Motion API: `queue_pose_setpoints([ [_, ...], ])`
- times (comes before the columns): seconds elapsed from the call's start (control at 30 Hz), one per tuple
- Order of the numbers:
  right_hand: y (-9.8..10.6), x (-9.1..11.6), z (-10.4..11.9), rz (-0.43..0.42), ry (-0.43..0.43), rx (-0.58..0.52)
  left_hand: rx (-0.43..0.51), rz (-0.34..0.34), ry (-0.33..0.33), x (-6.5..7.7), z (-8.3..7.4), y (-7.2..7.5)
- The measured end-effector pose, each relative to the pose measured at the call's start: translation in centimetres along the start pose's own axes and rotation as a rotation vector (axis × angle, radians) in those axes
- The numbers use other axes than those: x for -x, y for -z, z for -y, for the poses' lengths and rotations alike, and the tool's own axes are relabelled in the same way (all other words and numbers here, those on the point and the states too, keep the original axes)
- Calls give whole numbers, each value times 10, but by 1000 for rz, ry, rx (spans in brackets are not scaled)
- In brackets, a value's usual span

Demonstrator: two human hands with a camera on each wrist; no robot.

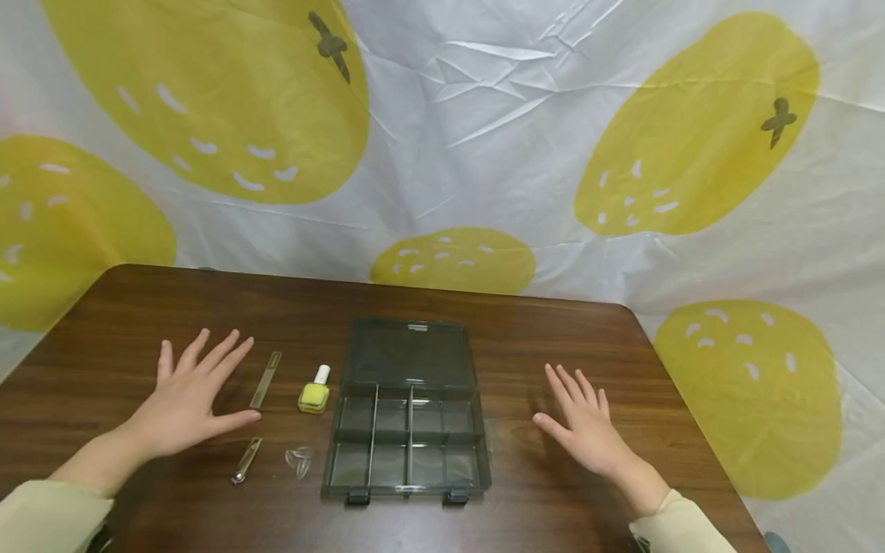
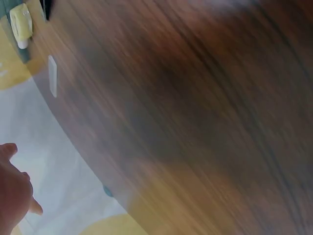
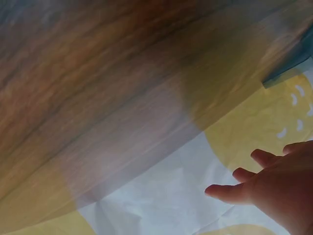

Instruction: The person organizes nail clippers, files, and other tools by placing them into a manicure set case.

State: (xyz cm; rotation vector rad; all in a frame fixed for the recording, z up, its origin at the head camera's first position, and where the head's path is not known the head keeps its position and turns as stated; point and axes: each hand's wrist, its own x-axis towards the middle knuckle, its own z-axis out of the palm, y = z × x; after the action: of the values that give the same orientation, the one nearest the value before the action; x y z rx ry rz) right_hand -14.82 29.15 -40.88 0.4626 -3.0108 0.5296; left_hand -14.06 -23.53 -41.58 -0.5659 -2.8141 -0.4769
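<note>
My left hand (image 1: 183, 403) is spread over the left side of the table, holding nothing. Nearest to it are a slim nail file (image 1: 266, 380) and a metal nail clipper (image 1: 246, 461). A bottle of yellow nail polish (image 1: 314, 397) with a white cap stands right of the file. Below it lie several clear, petal-shaped pieces (image 1: 299, 461), perhaps false nail tips. A dark translucent compartment box (image 1: 408, 488) sits mid-table with its lid (image 1: 411, 353) folded back; no contents show in it. To its right, my right hand (image 1: 586, 432) has its fingers extended and holds nothing.
The dark wooden table (image 1: 539, 507) has rounded far corners. Behind it hangs a white curtain (image 1: 477, 177) printed with yellow fruit. A faint clear item (image 1: 492, 436) seems to lie against the box's right side; its kind cannot be made out.
</note>
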Motion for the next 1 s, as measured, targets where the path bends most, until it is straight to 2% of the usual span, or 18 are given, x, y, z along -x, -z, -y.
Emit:
queue_pose_setpoints([
  [0.17,0,2,5,39,-8,-123,59,31,23,-7,-12,0],
  [0.53,7,-1,13,243,-184,-609,280,100,112,-19,-31,2],
  [0.7,9,-3,17,280,-205,-734,363,124,162,-26,-39,-2],
  [1.0,0,-4,20,338,-258,-968,468,122,272,-37,-51,-14],
])
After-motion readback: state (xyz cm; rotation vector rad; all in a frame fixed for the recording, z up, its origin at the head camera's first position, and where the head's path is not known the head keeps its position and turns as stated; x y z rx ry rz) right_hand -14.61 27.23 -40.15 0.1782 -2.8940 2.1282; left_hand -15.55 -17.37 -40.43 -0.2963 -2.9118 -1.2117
